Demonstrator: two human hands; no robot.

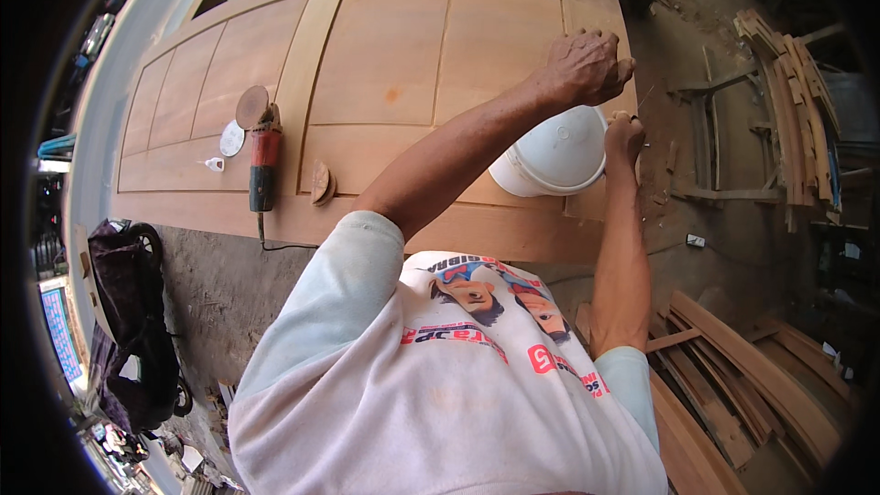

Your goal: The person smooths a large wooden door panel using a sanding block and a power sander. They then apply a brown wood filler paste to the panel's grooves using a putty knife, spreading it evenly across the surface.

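Observation:
A wooden panel door (385,46) lies flat in front of me. On its right part stands a white bucket (557,154) with its lid on. My left hand (587,66) is just beyond the bucket, near the door's right end, fingers curled closed. What it holds, if anything, is hidden. Close to the bucket's right side, my right hand (624,137) is also closed. Its grip is too small to make out, and I cannot tell whether it touches the lid.
Toward the left on the door are a red and dark angle grinder (264,160), a round disc (232,138), a small white bottle (214,165) and brown half-round pieces (322,183). Stacked timber (793,110) and planks (733,376) lie at right. A motorcycle (137,330) stands at left.

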